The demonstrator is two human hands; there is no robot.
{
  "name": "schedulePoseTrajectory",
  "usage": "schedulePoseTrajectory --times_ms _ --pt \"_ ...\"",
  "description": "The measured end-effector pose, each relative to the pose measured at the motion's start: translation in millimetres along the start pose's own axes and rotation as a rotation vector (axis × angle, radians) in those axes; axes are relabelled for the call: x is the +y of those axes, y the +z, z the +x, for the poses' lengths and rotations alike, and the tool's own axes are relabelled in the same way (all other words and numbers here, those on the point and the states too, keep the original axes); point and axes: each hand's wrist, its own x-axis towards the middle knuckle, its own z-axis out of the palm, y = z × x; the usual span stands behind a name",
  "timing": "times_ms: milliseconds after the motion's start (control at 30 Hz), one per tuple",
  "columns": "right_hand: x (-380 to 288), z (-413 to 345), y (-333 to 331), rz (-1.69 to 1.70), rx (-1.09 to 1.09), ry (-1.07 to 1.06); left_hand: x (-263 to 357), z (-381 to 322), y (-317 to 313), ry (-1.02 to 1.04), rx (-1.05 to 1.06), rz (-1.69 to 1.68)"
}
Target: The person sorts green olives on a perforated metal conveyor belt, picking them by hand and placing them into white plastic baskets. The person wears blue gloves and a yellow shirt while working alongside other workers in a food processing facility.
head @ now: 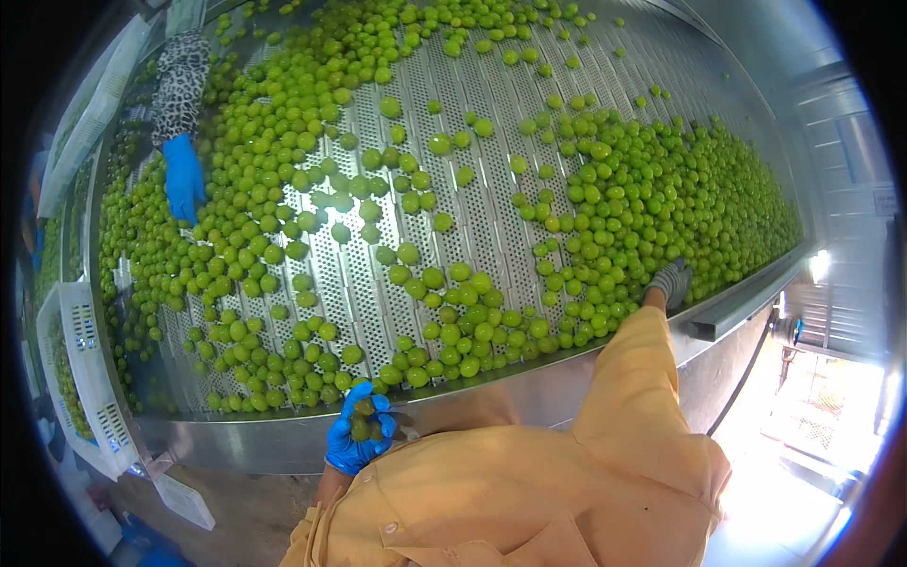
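Observation:
My left hand [358,432], in a blue glove, is by the near rim of a perforated metal conveyor [489,177]. Its curled fingers hold a few dull brownish-green fruits [361,423], darker than most on the belt. My right hand [670,282], in a grey striped glove, rests on a dense heap of small round green fruits [638,191] near the right end. Its fingers are partly hidden, so I cannot tell whether they grip any fruit. Scattered fruits lie between the two hands, with bare perforated slats showing among them.
Another person's blue-gloved hand [184,181] with a patterned sleeve reaches into the fruits at left. A white plastic crate [88,375] holding fruits stands off the left end. The steel side wall [496,411] runs before me, and a metal channel [744,298] juts along it at right.

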Motion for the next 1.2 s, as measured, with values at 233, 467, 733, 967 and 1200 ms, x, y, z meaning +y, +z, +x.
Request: schedulePoseTrajectory --times_ms 233,467,733,967,1200 --pt "-86 -64 11 0.686 -0.121 -0.031 -17 9 5 0.027 0.043 0.06" --pt "-265 -216 96 -0.217 -0.261 -1.396 -32 18 12 0.026 0.057 0.11" --pt "-242 -202 76 0.881 -1.026 -0.909 -43 30 29 -0.011 0.034 0.116" --pt "-19 154 46 -0.025 0.237 -0.793 -57 38 34 -0.034 0.044 0.104" --pt "145 375 177 -0.313 0.301 -0.532 -71 48 43 -0.046 0.079 0.09"
